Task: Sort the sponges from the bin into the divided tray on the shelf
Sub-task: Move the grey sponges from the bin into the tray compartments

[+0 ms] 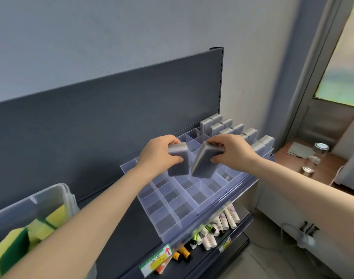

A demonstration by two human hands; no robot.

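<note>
A clear divided tray lies on the dark shelf. Several grey sponges stand upright in its far right compartments. My left hand grips one grey sponge by its top, held upright over the tray's middle. My right hand grips a second grey sponge, tilted, just right of the first. Both sponges hang above empty compartments. At the lower left a clear plastic bin holds yellow-and-green sponges.
A lower shelf holds tubes and a price label. The shelf's dark back panel rises behind the tray. To the right a brown table carries a glass jar and a glass.
</note>
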